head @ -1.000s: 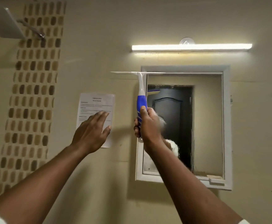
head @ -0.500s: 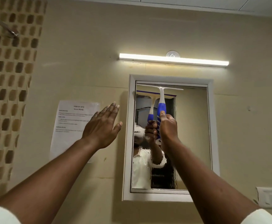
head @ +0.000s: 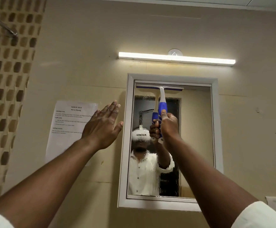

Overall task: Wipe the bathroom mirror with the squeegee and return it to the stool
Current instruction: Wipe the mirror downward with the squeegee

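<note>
The right hand (head: 167, 125) is clenched around the blue handle of the squeegee (head: 162, 102), thumb lying up along the handle, at the centre of the frame. The squeegee stands upright, its white neck rising to a horizontal blade pressed against the glass near the top edge of the mirror (head: 194, 137). The right forearm reaches up from the lower right corner, a white sleeve (head: 258, 216) at its end.

The left hand (head: 103, 125) is open and holds nothing, fingers straight and together, palm toward the wall, just left of the mirror's white frame. It overlaps the right edge of a printed paper sheet (head: 68, 129) stuck to the wall. Whether it touches the wall cannot be told. The left forearm rises from the lower left corner.

The mirror glass is streaked with wet droplets in its middle and lower parts and reflects the person's white shirt and raised arm. Above the mirror, a lit tube light (head: 176, 58) runs horizontally on the beige wall (head: 249, 112). A strip of brown mosaic tiles (head: 7, 79) runs down the left edge of the frame.
</note>
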`<state>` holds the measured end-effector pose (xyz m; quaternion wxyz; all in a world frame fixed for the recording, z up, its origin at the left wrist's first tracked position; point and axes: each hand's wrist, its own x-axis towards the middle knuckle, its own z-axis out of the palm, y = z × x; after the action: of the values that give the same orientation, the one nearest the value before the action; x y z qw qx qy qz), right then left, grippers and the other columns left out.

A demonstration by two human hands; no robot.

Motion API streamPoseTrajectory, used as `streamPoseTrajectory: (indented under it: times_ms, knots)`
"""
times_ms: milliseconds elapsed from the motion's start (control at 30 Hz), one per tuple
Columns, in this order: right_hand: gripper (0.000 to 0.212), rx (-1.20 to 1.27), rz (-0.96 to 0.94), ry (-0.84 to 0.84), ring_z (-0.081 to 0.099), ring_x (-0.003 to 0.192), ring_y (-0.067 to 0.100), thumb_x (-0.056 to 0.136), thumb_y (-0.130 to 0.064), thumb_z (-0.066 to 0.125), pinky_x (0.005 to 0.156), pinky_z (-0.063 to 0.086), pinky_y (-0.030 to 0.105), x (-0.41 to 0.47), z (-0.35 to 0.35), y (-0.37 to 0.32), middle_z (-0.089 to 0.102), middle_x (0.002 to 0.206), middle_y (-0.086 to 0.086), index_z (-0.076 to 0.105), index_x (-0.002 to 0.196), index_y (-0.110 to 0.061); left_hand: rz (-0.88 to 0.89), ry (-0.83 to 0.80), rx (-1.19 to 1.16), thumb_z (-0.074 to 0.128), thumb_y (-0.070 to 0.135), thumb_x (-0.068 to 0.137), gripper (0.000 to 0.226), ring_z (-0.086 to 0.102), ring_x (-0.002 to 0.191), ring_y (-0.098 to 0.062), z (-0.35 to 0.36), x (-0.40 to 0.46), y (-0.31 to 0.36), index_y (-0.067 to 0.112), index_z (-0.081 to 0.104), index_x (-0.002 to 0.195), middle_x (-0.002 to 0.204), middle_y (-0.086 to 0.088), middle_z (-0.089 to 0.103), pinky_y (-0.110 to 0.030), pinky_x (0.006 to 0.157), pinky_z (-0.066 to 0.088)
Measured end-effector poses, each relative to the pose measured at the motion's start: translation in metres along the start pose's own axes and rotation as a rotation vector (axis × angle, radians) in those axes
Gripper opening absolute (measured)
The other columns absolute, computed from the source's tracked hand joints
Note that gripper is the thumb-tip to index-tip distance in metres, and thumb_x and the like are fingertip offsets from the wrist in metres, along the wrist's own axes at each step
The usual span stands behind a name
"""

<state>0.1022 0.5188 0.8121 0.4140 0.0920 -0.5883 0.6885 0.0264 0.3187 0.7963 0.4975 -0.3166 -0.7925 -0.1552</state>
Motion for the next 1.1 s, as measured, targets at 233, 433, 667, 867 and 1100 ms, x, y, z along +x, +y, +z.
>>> streamPoseTrajectory:
  times_ms: [233,433,667,867,1100]
  knots:
    - [0.028,-0.012,-0.025,-0.021,0.039,0.051,0.016,0.099,-0.032,0.040,0.049,0.034,0.030,0.004,0.003,-0.005,0.043,0.063,0.003,0.045,0.115,-0.010,-0.019,-0.016,0.023,0.024,0.048,0.096,0.063,0.000,0.145,-0.010,0.001,-0.003,-0.002,0.025,0.000,0.149,0.158,0.008,-0.007,-0.034,0.118,0.003]
    - [0.024,-0.058,-0.042,-0.024,0.041,0.050,0.015,0.099,-0.033,0.039,0.047,0.037,0.029,0.006,0.002,-0.006,0.044,0.063,0.003,0.046,0.107,-0.011,-0.036,-0.011,0.052,0.025,0.047,0.096,0.063,0.001,0.146,-0.010,-0.003,-0.002,-0.004,0.025,0.001,0.149,0.158,0.008,-0.006,-0.032,0.116,0.002]
    - [0.024,-0.068,0.000,-0.066,0.043,0.046,0.013,0.099,-0.035,0.039,0.044,0.040,0.026,0.006,0.000,-0.008,0.047,0.061,0.003,0.048,0.094,-0.014,-0.038,-0.034,0.048,0.024,0.048,0.096,0.063,0.000,0.145,-0.010,0.003,-0.006,-0.001,0.025,0.000,0.149,0.158,0.008,-0.007,-0.032,0.116,0.002]
    - [0.025,-0.084,0.038,-0.067,0.043,0.048,0.013,0.099,-0.034,0.040,0.045,0.040,0.025,0.002,0.001,-0.006,0.046,0.061,0.002,0.047,0.098,-0.011,-0.035,-0.041,0.050,0.025,0.048,0.096,0.063,0.003,0.146,-0.011,0.007,-0.011,0.002,0.024,0.002,0.149,0.159,0.007,-0.004,-0.033,0.116,0.003]
    - [0.028,-0.094,0.059,-0.058,0.043,0.052,0.013,0.099,-0.035,0.039,0.050,0.040,0.027,-0.008,-0.001,0.005,0.046,0.064,0.002,0.046,0.105,-0.009,-0.033,-0.062,0.037,0.026,0.047,0.096,0.063,0.003,0.146,-0.012,0.006,-0.015,0.005,0.023,0.003,0.150,0.159,0.006,-0.004,-0.034,0.117,0.003]
